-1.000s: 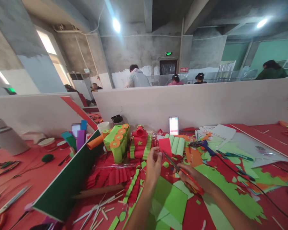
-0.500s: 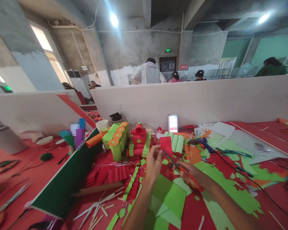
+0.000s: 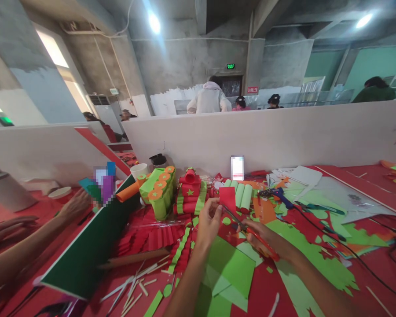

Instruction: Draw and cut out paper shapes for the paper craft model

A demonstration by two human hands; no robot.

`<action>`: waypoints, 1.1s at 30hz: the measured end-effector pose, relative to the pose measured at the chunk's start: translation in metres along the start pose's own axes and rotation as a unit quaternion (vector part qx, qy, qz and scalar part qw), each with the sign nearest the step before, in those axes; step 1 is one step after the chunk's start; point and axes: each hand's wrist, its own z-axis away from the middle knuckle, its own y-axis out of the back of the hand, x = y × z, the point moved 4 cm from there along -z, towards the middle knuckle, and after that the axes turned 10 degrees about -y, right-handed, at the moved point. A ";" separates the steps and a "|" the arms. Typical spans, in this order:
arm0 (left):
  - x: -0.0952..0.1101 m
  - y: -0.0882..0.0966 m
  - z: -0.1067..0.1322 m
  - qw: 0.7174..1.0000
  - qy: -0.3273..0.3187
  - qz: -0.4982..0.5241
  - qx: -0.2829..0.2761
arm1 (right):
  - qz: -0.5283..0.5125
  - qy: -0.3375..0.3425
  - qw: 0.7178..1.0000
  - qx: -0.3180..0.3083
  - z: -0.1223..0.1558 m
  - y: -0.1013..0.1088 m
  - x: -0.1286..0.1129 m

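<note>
My left hand [image 3: 210,220] pinches a small red paper piece [image 3: 227,199] by its lower left edge, holding it upright above the table. In my right hand [image 3: 259,237] is a pair of scissors [image 3: 261,243] with red handles, the blades pointing up and left to the paper's lower edge. Whether the blades are parted I cannot tell. Beneath my hands lie green paper sheets [image 3: 236,266]. Just behind the red piece are pale green paper rolls [image 3: 243,197]. Left of it sits a red paper model [image 3: 190,192] with a yellow star.
A green board [image 3: 86,246] stands at the left; beyond it are a co-worker's hands [image 3: 75,204]. Wooden sticks [image 3: 132,299] lie in front. A glue gun [image 3: 282,196] with a black cord rests among scraps at the right. A phone [image 3: 237,168] leans against the white partition [image 3: 267,136].
My hands, the scissors and the red paper hold nearly the same pose. At the left, a co-worker's arms have come into view, and the scissors lying there no longer show.
</note>
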 end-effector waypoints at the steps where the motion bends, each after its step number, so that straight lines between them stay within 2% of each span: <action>1: -0.001 0.000 0.000 1.000 -0.002 -0.001 -0.001 | -0.001 0.000 1.000 -0.004 0.000 0.000 0.000; 13: 0.001 -0.001 0.001 1.000 -0.006 0.002 0.002 | 0.021 0.011 1.000 0.018 0.002 0.001 -0.004; 18: 0.000 -0.001 0.001 1.000 0.002 0.008 0.006 | 0.020 0.002 1.000 0.007 -0.002 0.000 0.000; 23: -0.001 -0.002 0.001 1.000 -0.004 0.005 -0.013 | 0.027 0.003 1.000 0.014 -0.008 0.001 0.007; 28: 0.000 -0.001 0.002 1.000 -0.012 -0.006 -0.004 | -0.007 -0.021 1.000 0.006 -0.012 0.001 0.015; 33: 0.000 -0.001 0.002 1.000 0.001 0.009 0.004 | -0.010 0.000 1.000 0.019 -0.013 -0.001 0.016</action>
